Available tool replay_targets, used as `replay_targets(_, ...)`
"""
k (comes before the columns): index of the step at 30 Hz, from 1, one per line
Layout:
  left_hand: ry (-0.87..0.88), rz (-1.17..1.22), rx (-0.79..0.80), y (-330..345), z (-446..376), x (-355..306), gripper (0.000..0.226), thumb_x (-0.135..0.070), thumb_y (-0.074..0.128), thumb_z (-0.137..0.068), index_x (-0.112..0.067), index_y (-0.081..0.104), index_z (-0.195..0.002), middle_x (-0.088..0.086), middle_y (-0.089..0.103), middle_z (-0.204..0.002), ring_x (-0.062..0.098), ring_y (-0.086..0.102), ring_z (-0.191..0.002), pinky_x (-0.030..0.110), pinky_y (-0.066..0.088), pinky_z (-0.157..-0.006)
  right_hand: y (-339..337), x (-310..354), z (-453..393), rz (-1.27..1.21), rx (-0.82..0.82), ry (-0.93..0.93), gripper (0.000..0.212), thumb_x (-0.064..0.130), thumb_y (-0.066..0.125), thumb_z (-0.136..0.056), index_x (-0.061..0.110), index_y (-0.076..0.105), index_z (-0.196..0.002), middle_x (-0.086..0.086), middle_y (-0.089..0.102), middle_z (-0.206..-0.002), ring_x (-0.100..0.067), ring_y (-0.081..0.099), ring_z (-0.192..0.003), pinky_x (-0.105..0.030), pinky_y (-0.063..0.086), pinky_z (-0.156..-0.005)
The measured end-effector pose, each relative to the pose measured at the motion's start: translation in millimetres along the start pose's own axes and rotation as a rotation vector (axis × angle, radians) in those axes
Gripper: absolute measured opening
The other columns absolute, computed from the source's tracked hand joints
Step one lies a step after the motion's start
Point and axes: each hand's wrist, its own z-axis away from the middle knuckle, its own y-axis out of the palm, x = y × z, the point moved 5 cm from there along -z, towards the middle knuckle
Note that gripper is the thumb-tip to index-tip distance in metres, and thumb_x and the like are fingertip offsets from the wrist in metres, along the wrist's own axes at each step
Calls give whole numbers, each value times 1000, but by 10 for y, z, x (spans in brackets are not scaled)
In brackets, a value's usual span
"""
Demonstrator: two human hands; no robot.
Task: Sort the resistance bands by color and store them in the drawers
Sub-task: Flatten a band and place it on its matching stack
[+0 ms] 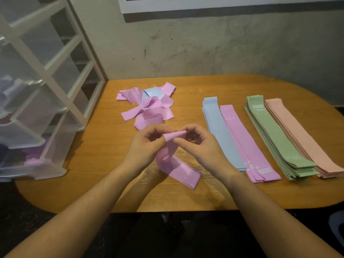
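Observation:
My left hand and my right hand both pinch the top end of a pink band over the middle of the table; its lower end lies on the wood. Behind my hands is a loose heap of pink bands with one light blue band among them. To the right lie flat stacks side by side: light blue, pink, green and peach. A clear plastic drawer unit stands at the left with its drawers pulled out; purple and pink shapes show dimly inside.
The wooden table has a rounded front edge and stands against a grey concrete wall. The drawer unit's white frame rises at the table's left end. A white board's lower edge hangs on the wall above.

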Motion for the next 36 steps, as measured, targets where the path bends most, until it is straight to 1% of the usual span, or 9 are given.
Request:
replay_targets(5, 30, -22, 106, 156, -26, -146, 18, 3, 62, -94, -11, 73, -94, -8, 76, -88, 5, 70, -87, 18, 52, -76, -87, 125, 5, -59, -8, -83, 10, 10, 75, -88, 15, 66, -88, -2, 63, -83, -16, 56, -77, -32, 49, -71)
replay_targets(10, 35, 52, 187, 274, -114, -203, 32, -25, 43, -100, -10, 68, -114, 17, 68, -118, 31, 65, -109, 40, 53, -87, -248, 319, -30, -28, -102, -182, 14, 23, 77, -87, 31, 67, -82, 7, 63, -81, -14, 55, -76, -29, 47, -69)
replay_targets(12, 47, 52, 203, 348, -118, -259, 35, -39, 47, -96, -20, 70, -113, 11, 70, -117, 28, 66, -105, 36, 55, -85, -302, 385, -57, -39, -140, -202, 14, 28, 75, -85, 36, 66, -78, 11, 62, -77, -11, 53, -73, -23, 46, -67)
replay_targets(14, 100, -5, 200, 435, -122, -351, 20, -34, 55, -96, -33, 71, -108, -6, 72, -109, 14, 67, -100, 28, 54, -83, -363, 437, -83, -52, -175, -214, 13, 27, 73, -84, 34, 65, -77, 12, 60, -75, -9, 52, -72, -21, 45, -66)
replay_targets(19, 175, -46, 193, 593, -232, -549, 26, -6, 49, -104, -26, 65, -110, -21, 70, -98, -1, 64, -98, 16, 48, -84, -443, 389, -156, -127, -135, -127, 17, 40, 71, -82, 27, 62, -89, 15, 60, -73, -6, 54, -72, -23, 46, -67)
replay_targets(24, 13, 159, 83, 706, -498, -643, 20, -11, 47, -105, -23, 63, -104, -6, 64, -89, 7, 60, -82, 23, 48, -72, -440, 153, -131, -214, -13, 33, 35, 41, 73, -81, 24, 59, -108, -3, 69, -92, -15, 65, -82, -28, 52, -70)
replay_targets(29, -191, 425, -3, 813, -821, -599, 15, -15, 45, -105, -14, 59, -108, 6, 66, -88, 18, 64, -82, 33, 53, -75, -532, 21, -79, -153, -8, 67, 8, 16, 64, -97, 19, 64, -104, 11, 72, -84, -3, 64, -77, -18, 50, -70)
replay_targets(32, -365, 578, -54, 904, -1013, -518, 18, -14, 45, -105, -6, 57, -116, 11, 70, -87, 18, 72, -76, 28, 59, -65, -604, -42, -80, -136, -33, 95, 12, 13, 63, -98, 19, 64, -108, 8, 72, -92, -7, 67, -84, -26, 54, -75)
replay_targets(36, -528, 654, -125, 1018, -1320, -332, 33, -9, 48, -102, 10, 57, -127, 14, 71, -84, 21, 70, -77, 30, 59, -63, -759, -79, -122, -75, -79, 127, 13, 11, 63, -98, 20, 61, -108, 4, 71, -97, -6, 66, -87, -22, 51, -76)
